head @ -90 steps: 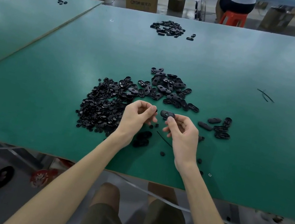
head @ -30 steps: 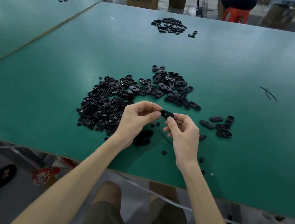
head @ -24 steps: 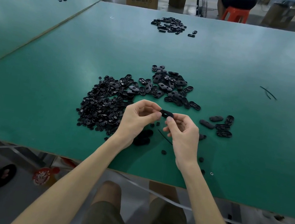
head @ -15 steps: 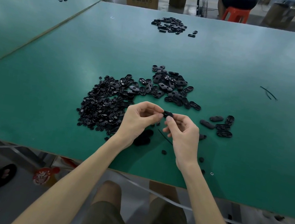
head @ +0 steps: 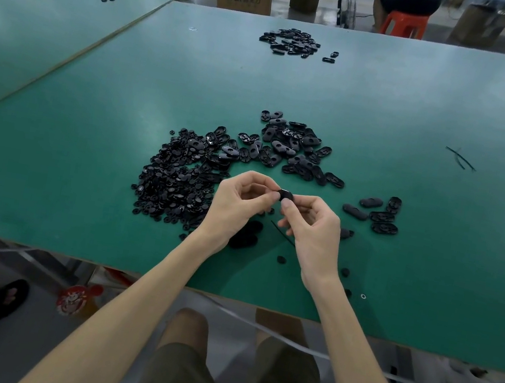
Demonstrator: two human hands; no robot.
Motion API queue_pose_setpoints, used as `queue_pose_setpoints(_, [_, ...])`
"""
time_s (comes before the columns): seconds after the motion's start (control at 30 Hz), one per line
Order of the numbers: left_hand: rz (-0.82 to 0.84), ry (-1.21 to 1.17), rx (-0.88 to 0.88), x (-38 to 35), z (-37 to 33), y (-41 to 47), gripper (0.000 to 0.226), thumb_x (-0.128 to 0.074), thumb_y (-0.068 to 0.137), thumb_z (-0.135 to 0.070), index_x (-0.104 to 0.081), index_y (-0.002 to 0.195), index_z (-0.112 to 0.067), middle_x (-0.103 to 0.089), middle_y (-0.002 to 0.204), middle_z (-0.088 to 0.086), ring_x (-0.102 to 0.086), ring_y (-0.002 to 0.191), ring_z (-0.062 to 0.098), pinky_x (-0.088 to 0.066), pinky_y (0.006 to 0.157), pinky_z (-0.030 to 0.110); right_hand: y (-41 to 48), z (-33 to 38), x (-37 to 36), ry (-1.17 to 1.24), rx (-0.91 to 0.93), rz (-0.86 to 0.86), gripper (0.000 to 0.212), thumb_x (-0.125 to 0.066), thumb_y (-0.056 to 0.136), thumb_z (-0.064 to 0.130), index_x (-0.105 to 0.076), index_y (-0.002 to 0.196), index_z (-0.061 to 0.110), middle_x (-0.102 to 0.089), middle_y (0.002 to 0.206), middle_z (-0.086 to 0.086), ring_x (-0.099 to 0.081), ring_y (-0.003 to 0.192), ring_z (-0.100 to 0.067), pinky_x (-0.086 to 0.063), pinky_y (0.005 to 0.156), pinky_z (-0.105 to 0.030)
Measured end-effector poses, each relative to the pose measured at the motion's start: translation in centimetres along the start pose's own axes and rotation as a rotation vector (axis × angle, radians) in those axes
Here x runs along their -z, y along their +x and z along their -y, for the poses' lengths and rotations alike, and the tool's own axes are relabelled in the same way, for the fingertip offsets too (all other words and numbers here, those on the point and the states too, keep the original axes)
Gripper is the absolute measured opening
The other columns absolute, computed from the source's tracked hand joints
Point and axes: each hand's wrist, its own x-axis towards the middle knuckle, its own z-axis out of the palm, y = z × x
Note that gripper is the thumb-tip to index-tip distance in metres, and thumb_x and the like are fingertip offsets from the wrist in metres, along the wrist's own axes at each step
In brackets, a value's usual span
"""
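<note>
Left hand [head: 235,203], right hand [head: 313,229] pinch black part [head: 285,194] together.

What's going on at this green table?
A seated person pinches one small black piece between the fingertips of the left hand and right hand, just above the green table. A heap of small black parts lies by the left hand, with larger oval shells behind it and a small group of shells apart on the right. Whether the piece is being joined or split cannot be told.
</note>
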Motion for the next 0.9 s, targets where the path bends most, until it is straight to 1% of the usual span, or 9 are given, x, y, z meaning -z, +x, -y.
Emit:
queue_pose_setpoints(0.1, [0.007, 0.001, -0.002, 0.0, 0.03, -0.03, 0.01, -0.077, 0.09, -0.005, -0.074, 0.094, -0.014, -0.075, 0.086, 0.005, -0.066, 0.074, 0.013, -0.055, 0.07, 0.023, -0.07, 0.08, 0.03, 0.017, 0.002, 0.01, 0.005, -0.076, 0.095, 0.014, -0.071, 0.097, 0.014, -0.077, 0.081, 0.006, -0.07, 0.064, -0.011, -0.053, 0.059, -0.022])
queue_pose_setpoints(0.27, [0.003, 0.029, -0.001, -0.02, 0.12, -0.04, 0.009, -0.077, 0.09, -0.006, -0.073, 0.095, -0.012, -0.075, 0.091, 0.008, -0.067, 0.08, 0.013, -0.057, 0.076, 0.026, -0.08, 0.07, 0.06, 0.03, -0.005, 0.006, 0.007, -0.077, 0.093, 0.011, -0.071, 0.096, 0.012, -0.077, 0.08, 0.003, -0.069, 0.063, -0.01, -0.052, 0.057, -0.021])
queue_pose_setpoints(0.37, [-0.009, 0.07, -0.022, -0.11, 0.14, -0.03, 0.008, -0.077, 0.089, -0.005, -0.073, 0.094, -0.011, -0.075, 0.089, 0.007, -0.068, 0.078, 0.013, -0.057, 0.077, 0.028, -0.09, 0.06, 0.08, 0.034, -0.009, 0.009, 0.007, -0.077, 0.093, 0.01, -0.071, 0.097, 0.009, -0.077, 0.08, 0.001, -0.069, 0.063, -0.011, -0.051, 0.057, -0.021])
queue_pose_setpoints(0.53, [-0.023, 0.112, -0.048, -0.08, 0.26, 0.0, 0.009, -0.08, 0.087, -0.007, -0.073, 0.088, -0.013, -0.072, 0.08, -0.005, -0.063, 0.074, 0.009, -0.054, 0.071, 0.024, -0.1, 0.05, 0.1, 0.042, -0.016, 0.014, 0.006, -0.077, 0.093, 0.008, -0.072, 0.097, 0.007, -0.077, 0.08, -0.002, -0.07, 0.063, -0.012, -0.051, 0.057, -0.021])
queue_pose_setpoints(0.57, [-0.03, 0.117, -0.048, -0.05, 0.3, 0.04, 0.009, -0.081, 0.086, -0.007, -0.073, 0.089, -0.012, -0.073, 0.085, -0.003, -0.064, 0.077, 0.01, -0.055, 0.074, 0.026, -0.1, 0.06, 0.1, 0.043, -0.018, 0.016, 0.006, -0.077, 0.093, 0.007, -0.072, 0.096, 0.007, -0.077, 0.079, -0.002, -0.07, 0.063, -0.012, -0.051, 0.057, -0.021])
queue_pose_setpoints(0.63, [-0.038, 0.116, -0.046, 0.03, 0.34, 0.13, 0.01, -0.082, 0.085, -0.007, -0.073, 0.09, -0.007, -0.074, 0.102, 0.002, -0.07, 0.088, 0.014, -0.059, 0.083, 0.032, -0.13, 0.08, 0.11, 0.047, -0.02, 0.018, 0.006, -0.077, 0.093, 0.007, -0.072, 0.095, 0.009, -0.077, 0.077, -0.001, -0.07, 0.062, -0.012, -0.051, 0.056, -0.02])
queue_pose_setpoints(0.7, [-0.026, 0.072, -0.031, 0.04, 0.29, 0.15, 0.011, -0.081, 0.085, -0.003, -0.072, 0.092, -0.003, -0.075, 0.109, 0.005, -0.073, 0.092, 0.016, -0.059, 0.086, 0.032, -0.13, 0.12, 0.14, 0.05, -0.019, 0.02, 0.006, -0.076, 0.093, 0.007, -0.072, 0.094, 0.01, -0.077, 0.077, -0.001, -0.07, 0.062, -0.012, -0.051, 0.056, -0.02])
queue_pose_setpoints(0.8, [-0.007, 0.012, -0.014, 0.08, 0.29, 0.09, 0.011, -0.079, 0.086, 0.001, -0.071, 0.094, -0.002, -0.078, 0.105, 0.008, -0.075, 0.092, 0.019, -0.059, 0.084, 0.028, -0.12, 0.12, 0.14, 0.047, -0.012, 0.022, 0.006, -0.076, 0.093, 0.007, -0.073, 0.094, 0.013, -0.078, 0.079, -0.002, -0.069, 0.063, -0.012, -0.051, 0.056, -0.02])
queue_pose_setpoints(0.9, [-0.008, 0.014, -0.015, 0.17, 0.32, 0.08, 0.014, -0.081, 0.085, -0.002, -0.07, 0.093, -0.007, -0.078, 0.096, 0.007, -0.074, 0.086, 0.018, -0.059, 0.082, 0.029, -0.11, 0.06, 0.17, 0.031, -0.001, 0.023, 0.005, -0.075, 0.095, 0.009, -0.072, 0.094, 0.013, -0.077, 0.079, -0.001, -0.069, 0.064, -0.012, -0.052, 0.058, -0.021])
